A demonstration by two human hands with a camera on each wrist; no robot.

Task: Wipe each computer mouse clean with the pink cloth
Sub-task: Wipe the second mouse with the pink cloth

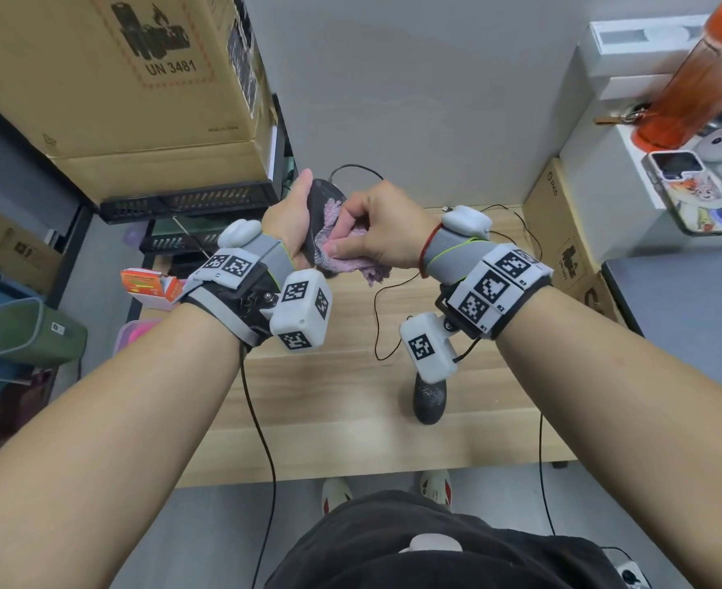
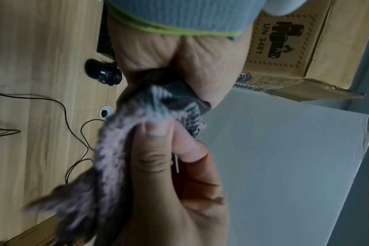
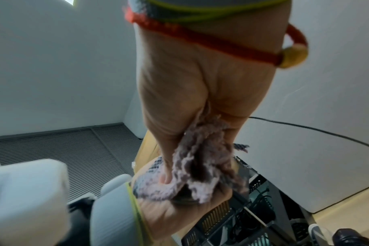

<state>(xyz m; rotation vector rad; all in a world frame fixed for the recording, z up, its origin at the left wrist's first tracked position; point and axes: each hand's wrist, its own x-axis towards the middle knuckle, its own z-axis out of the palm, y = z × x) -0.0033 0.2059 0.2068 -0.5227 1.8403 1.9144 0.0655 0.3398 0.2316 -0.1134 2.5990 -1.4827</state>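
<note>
My left hand (image 1: 289,218) grips a black wired mouse (image 1: 321,201) and holds it up above the wooden table (image 1: 329,418). My right hand (image 1: 376,227) clutches the bunched pink cloth (image 1: 342,259) and presses it against the mouse's side. In the left wrist view the cloth (image 2: 112,149) covers most of the mouse (image 2: 177,93), with the right thumb (image 2: 158,158) pinching the fabric. The right wrist view shows the cloth (image 3: 200,158) hanging from my right palm onto the left hand (image 3: 179,209). A second black mouse (image 1: 429,399) lies on the table, partly hidden by the right wrist camera.
Another black mouse with a bundled cable (image 2: 99,71) lies beside a black tray. Cardboard boxes (image 1: 117,78) and black trays (image 1: 189,201) stand at the left. At the right are a box (image 1: 559,231), a phone (image 1: 690,193), an orange bottle (image 1: 699,78) and a laptop (image 1: 690,312). Cables (image 1: 378,325) trail over the table.
</note>
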